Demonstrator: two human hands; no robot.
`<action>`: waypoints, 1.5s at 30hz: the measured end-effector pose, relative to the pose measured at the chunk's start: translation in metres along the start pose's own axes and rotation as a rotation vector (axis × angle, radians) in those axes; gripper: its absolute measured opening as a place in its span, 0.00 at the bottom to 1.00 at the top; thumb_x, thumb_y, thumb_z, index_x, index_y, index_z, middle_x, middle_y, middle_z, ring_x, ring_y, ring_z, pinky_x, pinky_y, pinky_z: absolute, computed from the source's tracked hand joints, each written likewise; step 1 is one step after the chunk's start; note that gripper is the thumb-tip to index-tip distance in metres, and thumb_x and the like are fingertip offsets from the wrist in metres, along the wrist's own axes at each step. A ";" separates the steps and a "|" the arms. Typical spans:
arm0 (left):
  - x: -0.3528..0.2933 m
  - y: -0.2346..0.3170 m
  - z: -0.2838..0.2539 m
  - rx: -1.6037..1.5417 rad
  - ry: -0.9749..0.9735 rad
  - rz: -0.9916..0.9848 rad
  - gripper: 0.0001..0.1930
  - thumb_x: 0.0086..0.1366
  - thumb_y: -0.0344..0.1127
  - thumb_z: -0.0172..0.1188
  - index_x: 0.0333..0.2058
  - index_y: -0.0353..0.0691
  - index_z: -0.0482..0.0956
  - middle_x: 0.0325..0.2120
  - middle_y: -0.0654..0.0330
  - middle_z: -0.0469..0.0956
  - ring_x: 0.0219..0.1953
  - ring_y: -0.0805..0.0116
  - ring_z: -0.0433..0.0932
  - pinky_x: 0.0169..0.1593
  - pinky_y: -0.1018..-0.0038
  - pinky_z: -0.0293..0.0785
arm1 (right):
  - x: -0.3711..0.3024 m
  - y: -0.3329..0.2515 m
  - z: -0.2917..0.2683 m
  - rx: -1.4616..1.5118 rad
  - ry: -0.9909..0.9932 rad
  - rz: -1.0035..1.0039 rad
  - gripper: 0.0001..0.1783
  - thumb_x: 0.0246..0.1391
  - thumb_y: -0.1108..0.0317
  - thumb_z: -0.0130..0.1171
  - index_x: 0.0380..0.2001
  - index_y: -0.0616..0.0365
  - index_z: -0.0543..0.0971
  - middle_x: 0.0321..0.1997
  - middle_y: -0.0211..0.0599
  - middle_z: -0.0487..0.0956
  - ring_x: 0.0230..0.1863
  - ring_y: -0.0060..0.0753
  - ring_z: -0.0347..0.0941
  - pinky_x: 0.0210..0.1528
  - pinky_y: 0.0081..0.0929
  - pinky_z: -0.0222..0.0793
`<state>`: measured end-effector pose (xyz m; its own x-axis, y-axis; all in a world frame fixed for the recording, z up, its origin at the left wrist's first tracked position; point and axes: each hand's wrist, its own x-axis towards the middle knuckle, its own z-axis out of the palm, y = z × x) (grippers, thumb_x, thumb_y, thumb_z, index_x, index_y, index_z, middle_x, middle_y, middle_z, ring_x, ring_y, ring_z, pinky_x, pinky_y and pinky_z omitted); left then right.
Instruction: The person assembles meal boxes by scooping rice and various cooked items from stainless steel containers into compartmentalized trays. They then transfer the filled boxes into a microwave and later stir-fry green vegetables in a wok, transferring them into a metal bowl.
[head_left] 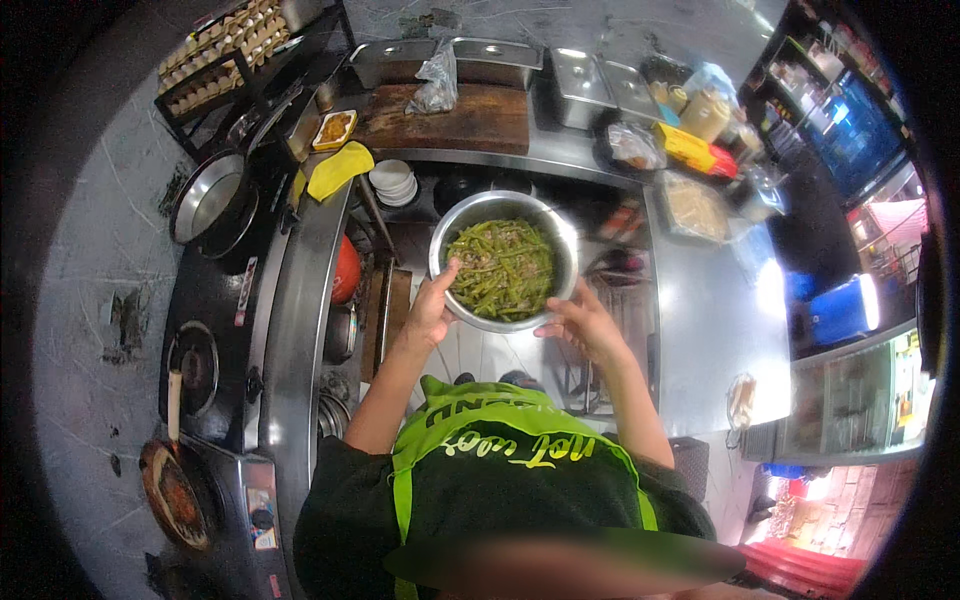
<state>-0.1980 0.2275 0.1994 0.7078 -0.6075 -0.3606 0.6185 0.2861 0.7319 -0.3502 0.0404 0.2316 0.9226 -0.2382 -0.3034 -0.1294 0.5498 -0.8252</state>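
A round metal bowl (566, 262) is held up in front of me, between the stove side and the right-hand counter. Cooked green beans (500, 265) with small brown bits fill most of it. My left hand (434, 306) grips the bowl's near left rim, its thumb over the edge by the beans. At the near right side, my right hand (583, 322) holds the rim, thumb on the edge and the other fingers partly under the bowl. The bowl's underside and the fingertips beneath it are hidden.
A stove with a wok (208, 200) and a rusty pan (178, 490) runs along the left. Ahead, the counter carries a wooden board (470, 125), lidded steel containers (583, 88) and a yellow cloth (340, 170). Stacked white bowls (394, 182) sit below. A steel counter (705, 330) stands right.
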 end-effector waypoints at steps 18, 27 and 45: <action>0.307 0.083 0.028 0.276 0.109 0.088 0.41 0.59 0.62 0.50 0.63 0.46 0.47 0.62 0.53 0.49 0.56 0.45 0.61 0.43 0.62 0.77 | 0.429 -0.105 -0.115 -0.138 0.134 -0.004 0.33 0.40 0.80 0.48 0.52 0.54 0.54 0.39 0.41 0.68 0.31 0.33 0.70 0.19 0.29 0.76; 0.311 0.000 -0.094 1.272 0.726 -0.092 0.23 0.60 0.47 0.48 0.48 0.37 0.68 0.39 0.44 0.76 0.43 0.45 0.74 0.44 0.53 0.71 | 0.613 -0.091 -0.189 -0.248 -0.035 -0.180 0.25 0.49 0.82 0.48 0.51 0.56 0.58 0.48 0.46 0.68 0.40 0.45 0.72 0.32 0.40 0.76; 0.023 -0.270 -0.139 0.134 1.347 -0.537 0.08 0.50 0.39 0.64 0.23 0.40 0.82 0.17 0.61 0.80 0.17 0.70 0.78 0.23 0.70 0.77 | 0.358 0.111 0.080 -0.612 -1.239 0.501 0.25 0.57 0.69 0.52 0.58 0.50 0.60 0.44 0.41 0.72 0.32 0.36 0.75 0.29 0.34 0.76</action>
<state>-0.3015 0.2386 -0.0869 0.2298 0.5462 -0.8055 0.9240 0.1375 0.3568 -0.0054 0.0809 0.0695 0.4104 0.8682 -0.2790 -0.3615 -0.1260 -0.9238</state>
